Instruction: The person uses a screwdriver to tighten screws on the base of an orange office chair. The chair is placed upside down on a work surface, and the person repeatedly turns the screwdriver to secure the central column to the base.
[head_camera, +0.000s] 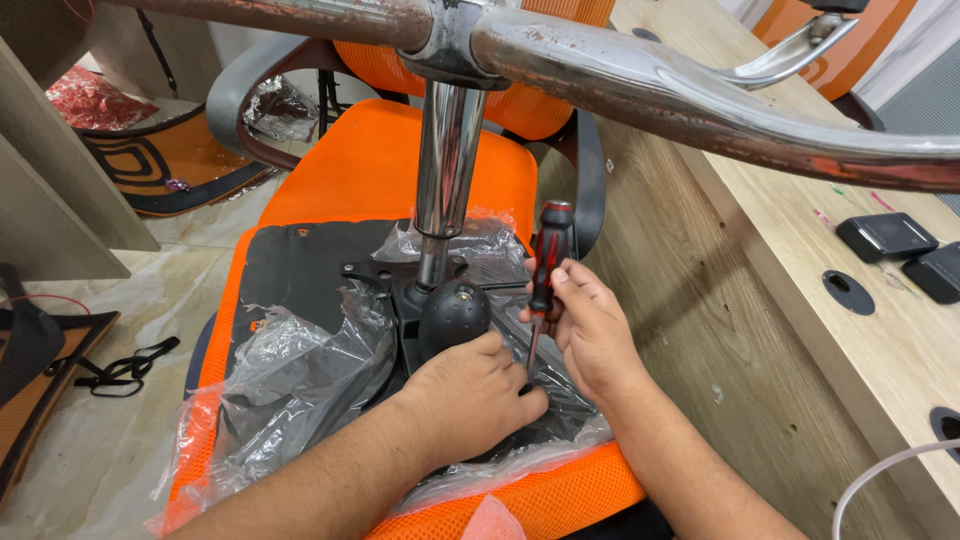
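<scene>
A person's left hand (470, 395) lies closed and knuckles-up on the black mechanism plate (310, 270) of an upturned orange office chair seat (380, 160), apparently steadying it; just beside it, the right hand (590, 325) grips a red-and-black screwdriver (545, 275) upright, tip down at the plate; loose plastic wrap (290, 370) lies pushed aside; the chrome gas-lift column (445, 160) rises to the 2 visible base legs (700, 100) above.

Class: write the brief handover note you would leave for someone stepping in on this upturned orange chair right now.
Left hand: pressing on the black mechanism plate under the seat, beside the round black knob.
Right hand: gripping a red-and-black screwdriver, tip down at the plate.
Orange seat lies upside down, clear plastic wrap still on; chrome column and base fitted.
Screw tightness: cannot tell.
</scene>
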